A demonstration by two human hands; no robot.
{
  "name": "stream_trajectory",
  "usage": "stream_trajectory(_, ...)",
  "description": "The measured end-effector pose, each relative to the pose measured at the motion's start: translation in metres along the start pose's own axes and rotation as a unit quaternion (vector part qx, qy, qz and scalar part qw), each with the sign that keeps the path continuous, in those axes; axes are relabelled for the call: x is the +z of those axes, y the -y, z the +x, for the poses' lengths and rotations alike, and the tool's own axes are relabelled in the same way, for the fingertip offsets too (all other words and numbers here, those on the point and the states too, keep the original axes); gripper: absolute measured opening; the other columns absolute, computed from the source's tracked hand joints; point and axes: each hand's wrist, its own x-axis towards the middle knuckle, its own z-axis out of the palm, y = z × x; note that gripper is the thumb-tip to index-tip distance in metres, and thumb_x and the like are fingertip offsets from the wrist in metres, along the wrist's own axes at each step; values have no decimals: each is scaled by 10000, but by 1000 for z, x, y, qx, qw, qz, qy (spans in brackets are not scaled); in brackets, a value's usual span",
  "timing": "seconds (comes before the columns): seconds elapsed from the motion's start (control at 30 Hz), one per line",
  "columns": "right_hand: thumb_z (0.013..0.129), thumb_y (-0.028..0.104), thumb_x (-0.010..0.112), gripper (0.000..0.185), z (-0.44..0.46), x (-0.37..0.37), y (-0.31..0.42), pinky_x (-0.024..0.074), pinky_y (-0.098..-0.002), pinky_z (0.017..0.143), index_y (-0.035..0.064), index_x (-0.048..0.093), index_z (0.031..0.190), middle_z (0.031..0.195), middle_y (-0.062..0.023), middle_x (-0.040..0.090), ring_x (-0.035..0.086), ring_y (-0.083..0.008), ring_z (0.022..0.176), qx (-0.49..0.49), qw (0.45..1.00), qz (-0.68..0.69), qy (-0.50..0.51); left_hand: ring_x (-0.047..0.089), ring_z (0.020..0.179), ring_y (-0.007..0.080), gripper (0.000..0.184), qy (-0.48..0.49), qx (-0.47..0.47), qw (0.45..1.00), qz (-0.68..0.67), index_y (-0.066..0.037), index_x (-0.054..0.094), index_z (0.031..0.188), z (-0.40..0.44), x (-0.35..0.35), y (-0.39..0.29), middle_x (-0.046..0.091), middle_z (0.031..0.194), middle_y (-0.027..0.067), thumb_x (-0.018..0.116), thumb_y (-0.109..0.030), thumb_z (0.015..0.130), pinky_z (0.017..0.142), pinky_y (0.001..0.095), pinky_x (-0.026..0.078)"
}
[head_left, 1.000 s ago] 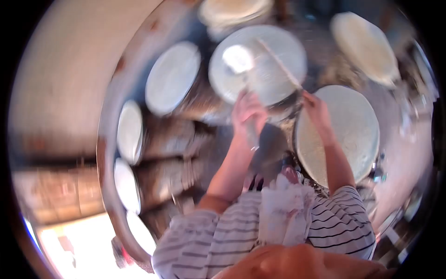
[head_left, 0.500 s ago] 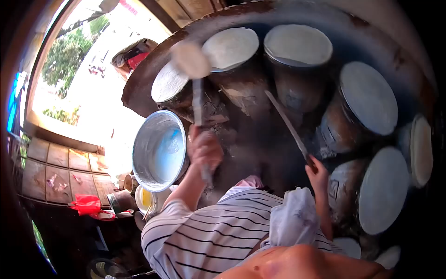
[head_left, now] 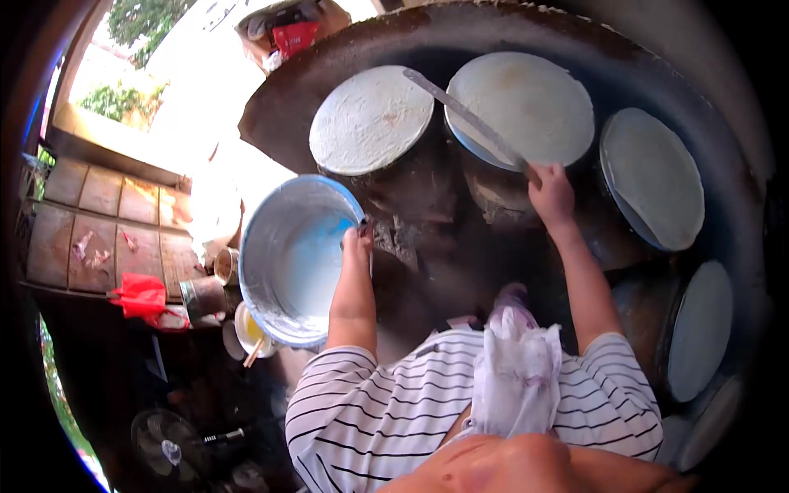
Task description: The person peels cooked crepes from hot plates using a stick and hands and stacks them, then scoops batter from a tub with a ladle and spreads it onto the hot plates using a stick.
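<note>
My right hand (head_left: 551, 193) is closed around the handle of a long flat spatula (head_left: 468, 117). Its blade lies slantwise over the left part of a round pan (head_left: 534, 99) covered by a thin pale sheet. My left hand (head_left: 357, 248) is closed at the right rim of a large blue-rimmed bucket (head_left: 256, 238). A short dark piece of the ladle's handle (head_left: 364, 224) shows by my fingers; the ladle's head is hidden. Whitish liquid (head_left: 304, 279) lies in the bucket. Left of the spatula is another round pan (head_left: 370, 123) with a rough white coating.
More pale-topped pans (head_left: 653, 177) curve down the right side along a dark curved rim. Left are a tiled ledge (head_left: 99, 197), a red bag (head_left: 140, 296), a metal can (head_left: 203, 297), a small pail (head_left: 251, 329) and a fan (head_left: 170, 448).
My left hand has lowered from holding the ladle raised over the pans to the bucket's rim. My right hand has moved up and forward, bringing the spatula over a pan. The view has shifted.
</note>
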Motion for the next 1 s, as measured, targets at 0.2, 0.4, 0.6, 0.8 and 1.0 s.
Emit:
stream_trajectory(0.2,667,63,686,239,47,21,-42,505,-414,637,126,636,893,910,-70,499,600,-292,781,0,993,-79,87,567,725,186,424,-111,342,775,519,25,486,1225,-158,47,33,575,926,131,514,-247,899,671,316,503)
stream_trajectory(0.4,658,49,676,181,88,-9,-37,500,-389,626,118,648,823,863,-59,521,595,-279,742,-13,1000,-18,20,527,927,289,476,370,588,416,588,-81,561,1185,-181,233,139,578,926,126,704,-207,748,825,381,424)
stream_trajectory(0.6,697,97,678,132,171,-49,-46,482,-386,668,41,625,804,810,-127,609,600,-325,797,-9,999,29,-11,555,900,292,245,599,578,285,475,-45,613,780,-159,383,175,629,860,63,797,-98,626,850,398,411)
stream_trajectory(0.8,767,164,692,179,189,-193,-55,457,-272,642,53,668,906,775,-59,631,579,-134,662,41,988,-30,-145,588,795,253,180,638,647,183,374,-80,682,826,-341,471,210,630,847,44,737,-45,659,724,347,467)
stream_trajectory(1.0,805,72,602,141,31,-271,-111,494,-273,574,46,681,920,798,-60,685,640,-132,648,324,925,23,-195,575,754,254,190,756,528,193,335,-131,694,827,-362,369,372,608,798,55,652,-56,658,647,378,480)
